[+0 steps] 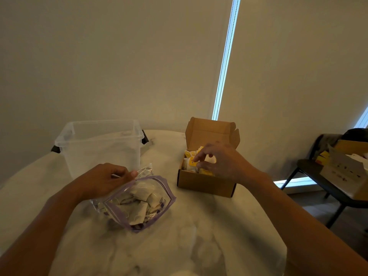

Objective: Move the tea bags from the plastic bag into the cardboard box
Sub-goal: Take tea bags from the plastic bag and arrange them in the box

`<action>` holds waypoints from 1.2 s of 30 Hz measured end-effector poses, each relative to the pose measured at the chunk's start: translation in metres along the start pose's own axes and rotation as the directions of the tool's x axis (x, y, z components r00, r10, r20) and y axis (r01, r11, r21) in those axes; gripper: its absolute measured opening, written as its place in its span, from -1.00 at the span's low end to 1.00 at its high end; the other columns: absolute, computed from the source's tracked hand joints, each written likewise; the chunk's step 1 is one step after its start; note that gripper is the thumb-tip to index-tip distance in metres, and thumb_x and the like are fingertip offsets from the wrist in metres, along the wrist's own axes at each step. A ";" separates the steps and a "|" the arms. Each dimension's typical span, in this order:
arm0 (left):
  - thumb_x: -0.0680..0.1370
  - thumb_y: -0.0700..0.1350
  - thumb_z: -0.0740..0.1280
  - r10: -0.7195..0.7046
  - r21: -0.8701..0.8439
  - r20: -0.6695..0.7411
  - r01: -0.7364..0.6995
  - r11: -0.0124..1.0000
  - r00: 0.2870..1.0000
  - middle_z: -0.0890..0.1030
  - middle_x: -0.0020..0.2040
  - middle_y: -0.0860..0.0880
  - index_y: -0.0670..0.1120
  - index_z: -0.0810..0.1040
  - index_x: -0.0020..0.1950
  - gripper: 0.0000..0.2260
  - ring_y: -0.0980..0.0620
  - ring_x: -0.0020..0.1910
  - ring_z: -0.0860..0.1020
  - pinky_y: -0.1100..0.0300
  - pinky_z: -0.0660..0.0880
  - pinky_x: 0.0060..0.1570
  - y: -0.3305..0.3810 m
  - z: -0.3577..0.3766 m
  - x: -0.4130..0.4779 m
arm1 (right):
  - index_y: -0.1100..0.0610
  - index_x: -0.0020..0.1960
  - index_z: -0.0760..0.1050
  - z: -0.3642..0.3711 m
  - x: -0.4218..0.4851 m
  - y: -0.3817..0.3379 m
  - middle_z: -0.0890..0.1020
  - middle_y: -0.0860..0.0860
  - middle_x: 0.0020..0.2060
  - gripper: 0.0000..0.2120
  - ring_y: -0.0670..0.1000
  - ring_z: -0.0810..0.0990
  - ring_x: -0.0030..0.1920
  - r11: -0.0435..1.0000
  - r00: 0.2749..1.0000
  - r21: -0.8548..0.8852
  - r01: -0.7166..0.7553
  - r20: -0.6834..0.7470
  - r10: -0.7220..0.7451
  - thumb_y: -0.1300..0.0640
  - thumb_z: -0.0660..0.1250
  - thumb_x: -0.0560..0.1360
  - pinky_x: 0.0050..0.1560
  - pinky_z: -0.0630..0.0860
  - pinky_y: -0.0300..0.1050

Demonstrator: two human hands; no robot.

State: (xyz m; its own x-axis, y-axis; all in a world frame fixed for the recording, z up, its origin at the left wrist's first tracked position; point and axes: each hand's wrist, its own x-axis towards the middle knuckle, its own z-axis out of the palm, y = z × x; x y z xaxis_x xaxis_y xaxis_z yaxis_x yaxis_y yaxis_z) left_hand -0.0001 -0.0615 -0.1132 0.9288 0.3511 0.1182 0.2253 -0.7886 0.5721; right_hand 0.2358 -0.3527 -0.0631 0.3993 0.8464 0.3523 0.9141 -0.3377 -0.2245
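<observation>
While left hand tight on plastic bag rim, right hand slack-fingered over tea bags in cardboard box

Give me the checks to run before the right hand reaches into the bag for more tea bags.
1. Mouth of plastic bag open: ok, left hand pinches its rim.
2. More tea bags in it: ok, several visible.
3. Open lid on cardboard box: ok, it stands up.
4. Room in box: cannot tell, right hand covers part of it.
5. Right hand empty: cannot tell, its fingers curl over the box's contents.
</observation>
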 end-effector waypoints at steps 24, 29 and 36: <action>0.64 0.41 0.21 0.047 0.036 -0.031 -0.046 0.998 0.998 0.67 -0.24 0.01 -0.04 0.69 -0.16 -0.43 0.22 -0.29 0.55 0.33 0.46 -0.13 -0.019 0.004 0.007 | 0.04 0.27 0.65 0.091 -0.027 -0.120 0.65 0.03 0.20 -0.77 0.11 0.61 0.16 0.835 0.826 0.001 0.550 0.146 -0.544 0.10 0.38 0.63 0.07 0.63 0.09; 0.66 0.37 0.21 0.045 0.009 -0.027 -0.045 0.999 0.999 0.66 -0.31 0.19 0.07 0.69 -0.21 -0.50 0.27 -0.28 0.59 0.24 0.49 -0.11 -0.016 0.004 0.005 | -0.03 0.29 0.62 0.074 -0.042 -0.115 0.72 -0.12 0.06 -0.80 -0.11 0.67 0.02 0.872 0.943 0.361 0.331 -0.173 -0.286 0.08 0.38 0.68 -0.01 0.65 -0.12; 0.71 0.27 0.21 0.019 0.023 0.000 -0.019 1.000 1.000 0.61 -0.39 0.27 0.09 0.66 -0.26 -0.53 0.37 -0.32 0.57 0.27 0.41 -0.16 -0.004 0.002 0.002 | -0.01 0.26 0.63 0.040 -0.046 -0.082 0.77 -0.03 -0.03 -0.78 0.01 0.74 0.03 0.527 0.948 0.850 -0.010 -0.159 0.275 0.16 0.45 0.63 -0.05 0.68 -0.16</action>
State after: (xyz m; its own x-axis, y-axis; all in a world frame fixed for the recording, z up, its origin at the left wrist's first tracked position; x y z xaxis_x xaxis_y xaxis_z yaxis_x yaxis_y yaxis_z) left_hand 0.0017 -0.0588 -0.1166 0.9330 0.3359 0.1289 0.2141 -0.8065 0.5512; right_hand 0.1393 -0.3478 -0.0970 0.6416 0.6440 0.4167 0.4169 0.1633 -0.8942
